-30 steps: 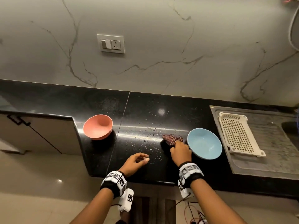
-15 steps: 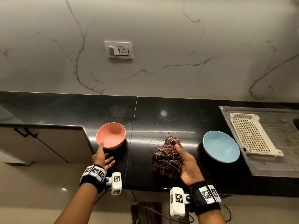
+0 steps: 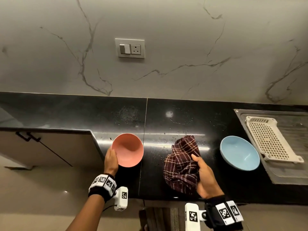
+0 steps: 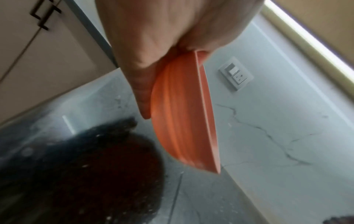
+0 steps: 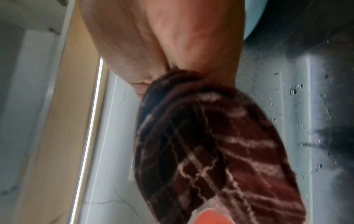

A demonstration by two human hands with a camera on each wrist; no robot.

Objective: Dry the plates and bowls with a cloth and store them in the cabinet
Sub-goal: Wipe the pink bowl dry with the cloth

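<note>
My left hand grips the near-left rim of a pink bowl and holds it tilted above the black counter. In the left wrist view the pink bowl is seen edge-on, pinched between thumb and fingers. My right hand holds a bunched dark red checked cloth above the counter, thumb on top. The cloth fills the right wrist view. A light blue bowl sits upright on the counter, to the right of the cloth.
A white perforated drain tray lies on the steel sink drainboard at the right. Water drops dot the counter. A beige cabinet door with a black handle stands below the counter at the left. A switch and socket plate is on the marble wall.
My left hand moved left to the pink bowl, took its rim and lifted it tilted. My right hand picked the cloth off the counter and turned palm-up with it.
</note>
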